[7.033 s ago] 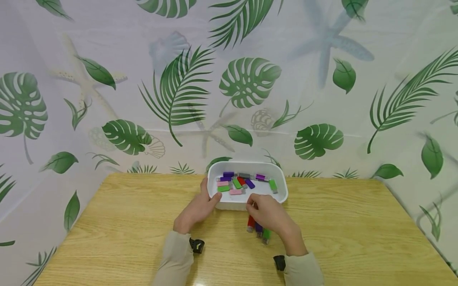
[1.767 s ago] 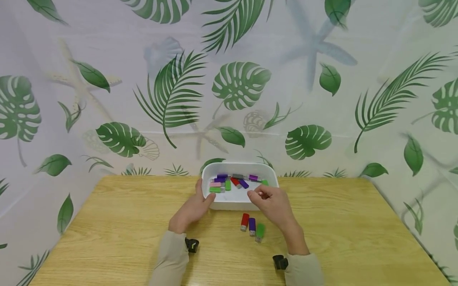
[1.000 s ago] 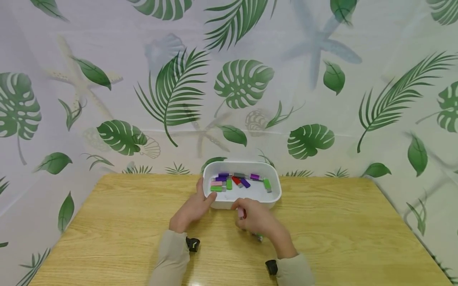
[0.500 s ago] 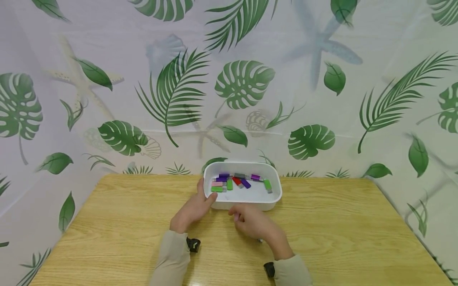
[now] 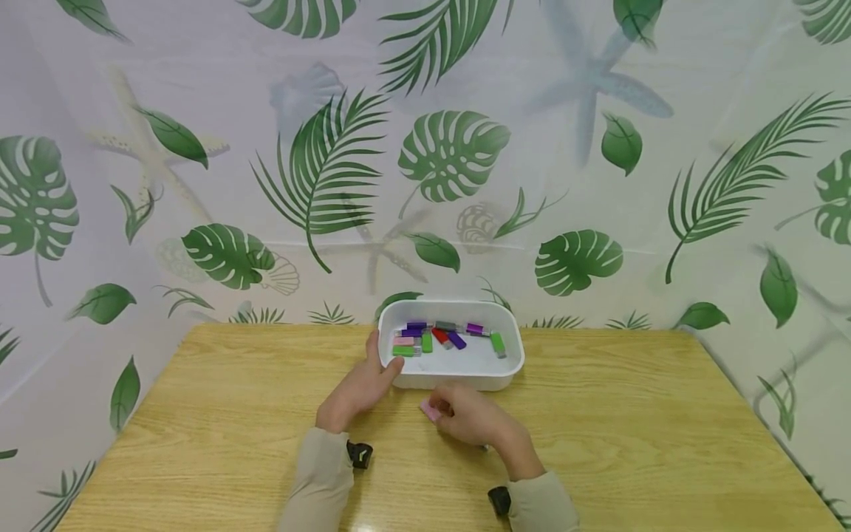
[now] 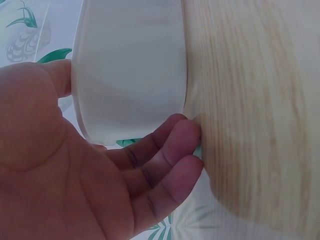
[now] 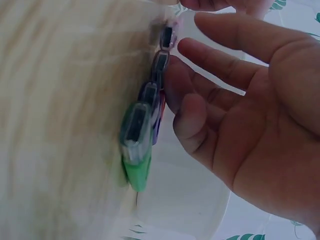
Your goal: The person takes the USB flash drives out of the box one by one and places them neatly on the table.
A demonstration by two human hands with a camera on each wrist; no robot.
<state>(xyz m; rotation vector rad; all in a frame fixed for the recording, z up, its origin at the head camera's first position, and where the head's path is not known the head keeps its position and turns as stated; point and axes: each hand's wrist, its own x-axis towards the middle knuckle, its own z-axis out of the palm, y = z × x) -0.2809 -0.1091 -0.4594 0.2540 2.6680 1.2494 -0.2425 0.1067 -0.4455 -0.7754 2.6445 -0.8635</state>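
Pink USB stick is on the table, just in front of the white tray and apart from it. It lies between the hands, the right hand being clearly the nearer, directly over its near end. Seen from the head, its long axis runs diagonally, far-left to near-right; the wrist view shows its connector toward the person. This angle, set against the adjoining row of a green stick and a purple stick, is judged the governing relation. Right hand: fingers loosely bent, thumb and forefinger apart, no grasp evident; fingertip contact with the pink stick cannot be confirmed. Left hand: grips the tray's left end, thumb at the front rim, well apart from the row.
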